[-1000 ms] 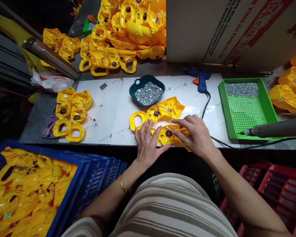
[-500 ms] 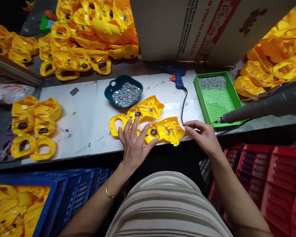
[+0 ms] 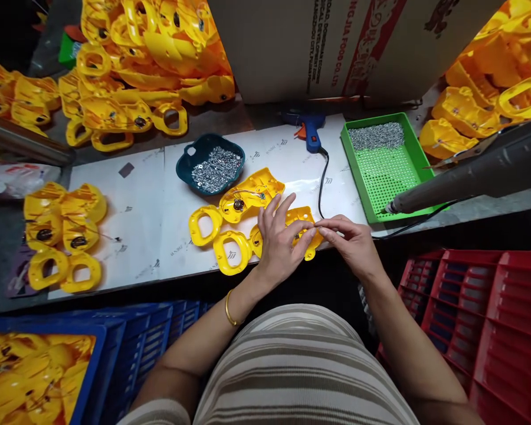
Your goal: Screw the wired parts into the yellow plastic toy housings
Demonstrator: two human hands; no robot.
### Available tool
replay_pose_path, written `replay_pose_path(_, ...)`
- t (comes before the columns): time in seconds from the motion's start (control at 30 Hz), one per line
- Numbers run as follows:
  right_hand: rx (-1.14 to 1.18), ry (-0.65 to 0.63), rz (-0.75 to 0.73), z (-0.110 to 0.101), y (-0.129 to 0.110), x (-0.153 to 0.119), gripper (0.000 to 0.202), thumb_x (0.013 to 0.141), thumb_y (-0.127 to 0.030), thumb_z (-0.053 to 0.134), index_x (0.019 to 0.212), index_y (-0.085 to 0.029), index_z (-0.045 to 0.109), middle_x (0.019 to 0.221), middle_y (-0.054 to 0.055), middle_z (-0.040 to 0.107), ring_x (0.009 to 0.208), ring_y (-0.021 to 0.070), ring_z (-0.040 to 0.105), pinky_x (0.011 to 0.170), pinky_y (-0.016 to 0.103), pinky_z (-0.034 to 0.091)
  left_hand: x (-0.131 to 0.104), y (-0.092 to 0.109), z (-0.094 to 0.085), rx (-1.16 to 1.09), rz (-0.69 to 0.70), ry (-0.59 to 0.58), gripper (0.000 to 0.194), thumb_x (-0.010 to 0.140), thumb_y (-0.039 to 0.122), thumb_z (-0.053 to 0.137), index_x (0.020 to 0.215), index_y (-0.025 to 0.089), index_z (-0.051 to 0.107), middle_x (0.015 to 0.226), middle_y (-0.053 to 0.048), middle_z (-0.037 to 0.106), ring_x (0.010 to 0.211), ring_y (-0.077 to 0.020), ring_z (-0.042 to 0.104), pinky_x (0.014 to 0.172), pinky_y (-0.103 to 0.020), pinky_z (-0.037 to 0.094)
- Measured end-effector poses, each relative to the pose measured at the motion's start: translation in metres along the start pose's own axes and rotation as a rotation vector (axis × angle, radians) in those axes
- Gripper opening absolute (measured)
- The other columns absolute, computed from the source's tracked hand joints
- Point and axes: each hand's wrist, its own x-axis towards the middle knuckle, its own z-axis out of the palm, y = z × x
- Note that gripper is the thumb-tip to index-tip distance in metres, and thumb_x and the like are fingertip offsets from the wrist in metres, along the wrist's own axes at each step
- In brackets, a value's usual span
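Note:
Above the right end of the nearer yellow shell (image 3: 232,252), the fingertips of my two hands meet. My left hand (image 3: 283,242) has thumb and index finger pinched together, its other fingers raised; what lies between them is too small to make out. My right hand (image 3: 351,239) pinches at the same spot, and its hold is also hidden. Most of the nearer shell's body is covered by my left hand. Just behind it lies a second yellow shell (image 3: 252,198) with a round dark part and thin wires inside.
Behind the shells sit a teal bowl of screws (image 3: 216,168) and a blue glue gun (image 3: 312,133). A green tray (image 3: 363,195) and a dark tool (image 3: 460,189) are at right. More yellow shells (image 3: 64,227) lie left; a carton (image 3: 292,53) stands behind.
My left hand has moved right from the nearer shell's left part to meet my right hand, its thumb and index finger now closed. The camera view has shifted slightly.

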Motion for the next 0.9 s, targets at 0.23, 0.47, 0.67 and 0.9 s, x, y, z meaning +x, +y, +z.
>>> replay_pose_path(0.23, -0.088, 0.043, 0.039, -0.003, 0.012, -0.008, 0.046, 0.088, -0.047, 0.056, 0.122, -0.017, 0.063, 0.104, 0.009, 0.067, 0.062, 0.0096, 0.060, 0.061, 0.028, 0.053, -0.002, 0.000, 0.003, 0.050, -0.085, -0.036, 0.016, 0.091, 0.027, 0.055, 0.085, 0.019, 0.066, 0.154, -0.010, 0.035, 0.144, -0.0311, 0.021, 0.115, -0.059, 0.018)
replay_pose_path(0.47, -0.076, -0.090, 0.135, 0.007, 0.016, -0.016, 0.057, 0.091, -0.048, 0.049, 0.132, -0.009, 0.055, 0.083, 0.007, 0.069, 0.057, 0.0108, 0.060, 0.051, 0.024, 0.049, -0.001, 0.004, 0.007, 0.088, -0.125, -0.089, 0.015, 0.091, 0.029, 0.055, 0.084, 0.020, 0.066, 0.154, -0.010, 0.036, 0.146, -0.0304, 0.020, 0.115, -0.060, 0.016)
replay_pose_path(0.67, -0.096, -0.105, 0.086, 0.006, 0.017, -0.012, 0.051, 0.091, -0.042, 0.048, 0.132, -0.012, 0.056, 0.104, 0.012, 0.068, 0.063, 0.0115, 0.062, 0.057, 0.026, 0.053, 0.001, 0.006, 0.009, 0.124, -0.140, -0.105, 0.017, 0.092, 0.030, 0.054, 0.085, 0.021, 0.066, 0.153, -0.009, 0.038, 0.146, -0.0295, 0.021, 0.115, -0.060, 0.016)
replay_pose_path(0.9, 0.022, -0.136, 0.136, 0.005, 0.022, -0.011, 0.056, 0.089, -0.048, 0.052, 0.132, -0.012, 0.055, 0.114, 0.015, 0.062, 0.073, 0.0144, 0.065, 0.048, 0.023, 0.052, 0.005, 0.009, 0.008, 0.146, -0.183, -0.164, 0.017, 0.091, 0.030, 0.055, 0.081, 0.020, 0.065, 0.154, -0.009, 0.037, 0.147, -0.0288, 0.020, 0.115, -0.060, 0.016)
